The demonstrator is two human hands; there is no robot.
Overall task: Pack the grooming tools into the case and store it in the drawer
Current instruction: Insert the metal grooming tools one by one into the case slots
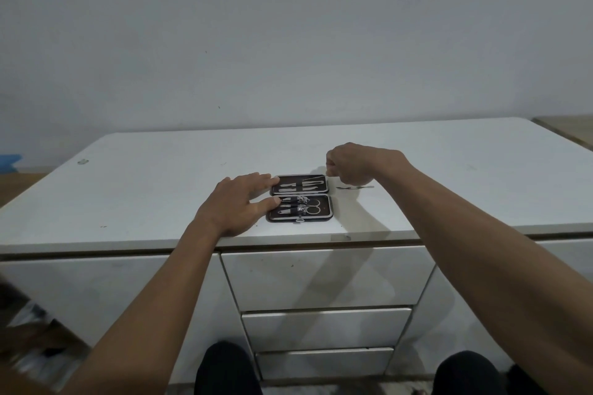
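Case lies open on the cabinet top, both halves showing strapped tools; one loose metal tool lies just right of case, long axis left-right. Right hand, curled w/ fingertips pinched at case's far right corner (on what, can't tell), hovers above that tool, so it's nearer. Left hand, fingers spread flat, presses case's left edge; top drawer is below case, closed.

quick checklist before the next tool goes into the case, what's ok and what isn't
1. Case lies open and flat on the countertop: ok.
2. Left hand steadies the case's left edge: ok.
3. Right hand grips a thin tool at the far half: cannot tell, fingers curl over it.
4. All tools packed: not ok, loose tool lies right of the case.
5. Drawer open for storing: not ok, shut.
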